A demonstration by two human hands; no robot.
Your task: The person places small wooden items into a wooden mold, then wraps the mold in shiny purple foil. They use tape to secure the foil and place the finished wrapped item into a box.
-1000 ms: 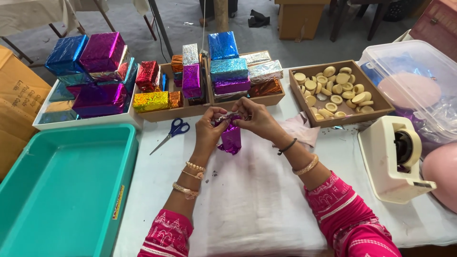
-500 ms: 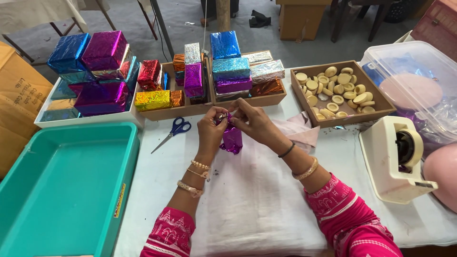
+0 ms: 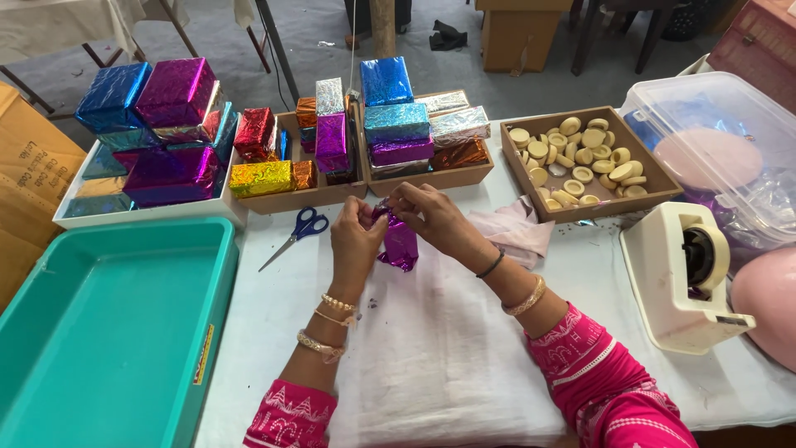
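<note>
You are holding a small purple foil packet (image 3: pixel 400 242) upright over the white cloth (image 3: pixel 431 348) at the middle of the counter (image 3: pixel 597 274). Your left hand (image 3: pixel 355 241) is rising from 7 o'clock, wrist bent inward, fingers curled and pinching the packet's top left edge. Your right hand (image 3: pixel 431 217) is coming in from 4 o'clock, forearm slanting across the cloth, fingers closed tight on the top fold. Scissors (image 3: pixel 298 232) are lying at 10 o'clock of the packet, a tape dispenser (image 3: pixel 684 274) at 3 o'clock, and a tray of round pieces (image 3: pixel 580 162) at 2 o'clock.
</note>
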